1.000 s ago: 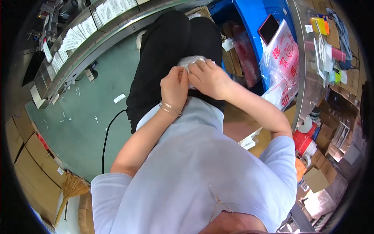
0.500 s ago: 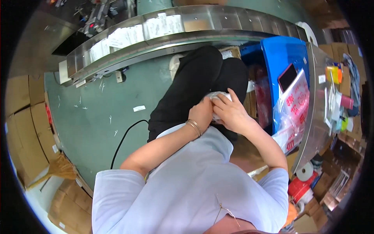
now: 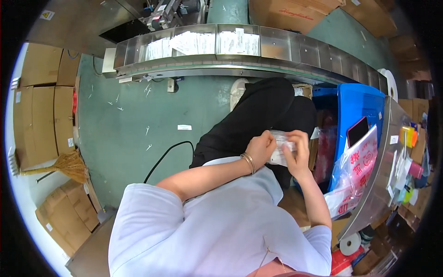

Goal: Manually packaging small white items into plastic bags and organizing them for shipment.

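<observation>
Above my lap I hold a small white packet (image 3: pixel 278 156), which looks like clear plastic film around pale contents with printing. My left hand (image 3: pixel 260 148) is closed in a pinch at its left edge, the wrist circled by bracelets. My right hand (image 3: pixel 299 151) grips the opposite side, thumb in front and fingers curled over the top. Part of the packet is hidden behind the fingers, so I cannot tell whether it is sealed.
Ahead runs a metal conveyor (image 3: pixel 277 46) with compartments, several holding white packets (image 3: pixel 237 42). At my right are a blue bin (image 3: pixel 344 99), a phone (image 3: pixel 357 131), and a red-printed plastic bag (image 3: pixel 357 164). Cartons (image 3: pixel 41 124) and a broom (image 3: pixel 71 166) stand left.
My hands have drawn slightly apart, and more of the packet shows between them. The right fingers have shifted from lying over it to its right side. The whole view has swung.
</observation>
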A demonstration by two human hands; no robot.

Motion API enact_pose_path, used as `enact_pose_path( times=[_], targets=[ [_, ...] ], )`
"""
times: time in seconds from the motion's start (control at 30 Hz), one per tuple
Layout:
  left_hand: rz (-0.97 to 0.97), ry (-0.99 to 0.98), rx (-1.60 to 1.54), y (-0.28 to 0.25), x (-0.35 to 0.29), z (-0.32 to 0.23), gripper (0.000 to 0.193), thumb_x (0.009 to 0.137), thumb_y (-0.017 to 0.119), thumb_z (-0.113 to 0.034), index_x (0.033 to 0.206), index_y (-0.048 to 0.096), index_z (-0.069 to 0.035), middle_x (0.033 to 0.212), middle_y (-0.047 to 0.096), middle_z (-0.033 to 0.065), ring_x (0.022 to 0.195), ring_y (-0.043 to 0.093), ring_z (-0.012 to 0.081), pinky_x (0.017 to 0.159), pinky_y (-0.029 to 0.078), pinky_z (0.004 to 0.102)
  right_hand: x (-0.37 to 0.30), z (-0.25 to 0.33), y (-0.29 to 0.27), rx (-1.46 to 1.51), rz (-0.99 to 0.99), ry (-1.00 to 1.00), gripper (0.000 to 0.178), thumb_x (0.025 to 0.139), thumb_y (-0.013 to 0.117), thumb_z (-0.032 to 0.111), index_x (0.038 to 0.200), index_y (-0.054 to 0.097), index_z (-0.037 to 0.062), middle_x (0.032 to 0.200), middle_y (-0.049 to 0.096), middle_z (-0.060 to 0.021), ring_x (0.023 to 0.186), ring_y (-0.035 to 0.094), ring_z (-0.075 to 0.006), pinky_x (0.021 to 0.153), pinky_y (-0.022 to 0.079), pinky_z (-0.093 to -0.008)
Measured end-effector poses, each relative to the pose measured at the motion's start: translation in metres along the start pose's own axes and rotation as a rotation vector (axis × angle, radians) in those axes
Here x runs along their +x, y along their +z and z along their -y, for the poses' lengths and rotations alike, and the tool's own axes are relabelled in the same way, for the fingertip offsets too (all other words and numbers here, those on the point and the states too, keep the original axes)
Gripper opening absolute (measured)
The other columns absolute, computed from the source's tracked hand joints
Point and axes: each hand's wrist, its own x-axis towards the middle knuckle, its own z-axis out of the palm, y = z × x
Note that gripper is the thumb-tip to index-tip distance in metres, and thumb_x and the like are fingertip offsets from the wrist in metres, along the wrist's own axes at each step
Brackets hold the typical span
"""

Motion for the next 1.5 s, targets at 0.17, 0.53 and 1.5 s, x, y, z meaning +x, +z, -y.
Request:
enact_pose_path(
  times=[0.17,0.53,1.5],
  targets=[
    [-0.018,0.114,0.184,0.007,0.002,0.01,0.016,0.085,0.057,-0.015,0.08,0.053,0.0,0.06,0.059,0.0154,0.054,0.062,0.0232,0.048,0.045,0.0327,-0.002,-0.011,0.025,-0.005,-0.22,0.286,0.013,0.085,0.056,0.011,0.093,0.057,0.0013,0.095,0.059,-0.017,0.083,0.058,-0.0292,0.077,0.046,-0.0339],
    [0.085,0.034,0.035,0.0,0.007,-0.005,0.013,0.086,0.058,-0.01,0.079,0.054,0.001,0.056,0.057,0.0045,0.046,0.051,0.0076,0.042,0.04,0.0231,-0.03,-0.011,0.011,-0.01,-0.255,0.266,0.018,0.08,0.057,0.001,0.098,0.059,0.0013,0.114,0.055,-0.0164,0.105,0.052,-0.0268,0.089,0.041,-0.0334],
    [0.839,0.718,0.514,0.01,0.034,-0.051,0.069,0.057,0.08,-0.021,0.113,0.046,0.001,0.108,0.052,0.0217,0.102,0.051,0.0375,0.087,0.042,0.0409,-0.05,-0.019,0.073,0.218,-0.781,0.257,0.035,0.09,0.047,0.008,0.123,0.049,-0.0017,0.133,0.043,-0.0171,0.131,0.03,-0.0312,0.107,0.026,-0.039]
  ],
)
